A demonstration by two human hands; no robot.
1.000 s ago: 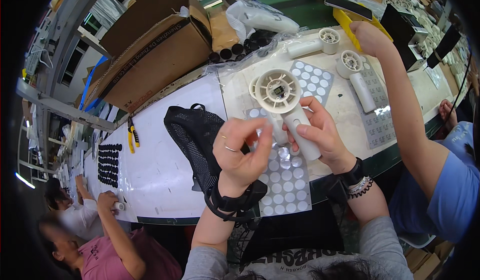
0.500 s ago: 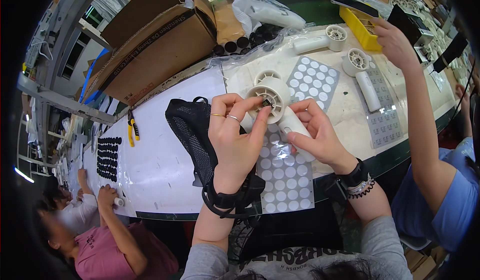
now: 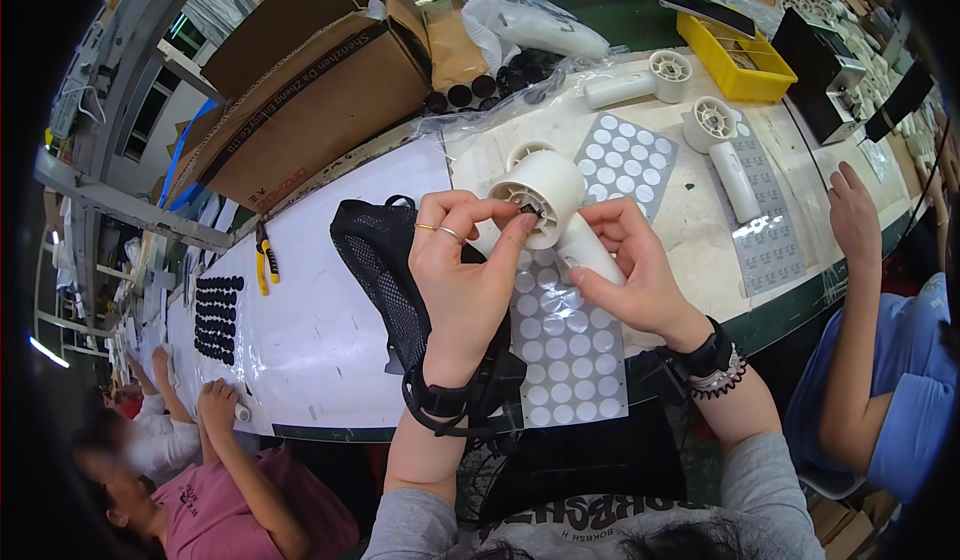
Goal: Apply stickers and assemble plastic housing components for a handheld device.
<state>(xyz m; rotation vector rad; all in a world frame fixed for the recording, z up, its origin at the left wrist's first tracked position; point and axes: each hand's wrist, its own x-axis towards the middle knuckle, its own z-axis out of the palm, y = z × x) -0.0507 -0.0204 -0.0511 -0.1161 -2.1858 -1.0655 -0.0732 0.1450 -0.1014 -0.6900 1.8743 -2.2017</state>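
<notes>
A white handheld fan body, with a round ribbed head and a stubby handle, is held up over the table. My right hand is closed around its handle. At the open face of the head, the thumb and index finger of my left hand pinch a small dark square piece at the hub. Whether that piece is fixed to the hub, I cannot tell. Below the fan lies a sheet of round white stickers. Part of another white ring shows behind the head.
A black mesh bag lies left of my left hand. Farther out are yellow-handled pliers, rows of black parts, a cardboard box, a second sticker sheet, two fan bodies and a yellow bin. Co-workers sit on both sides.
The fan head has tilted, showing more of its side wall, while both my hands keep their grip. At right, a co-worker's hand has come down from the yellow bin toward the table edge.
</notes>
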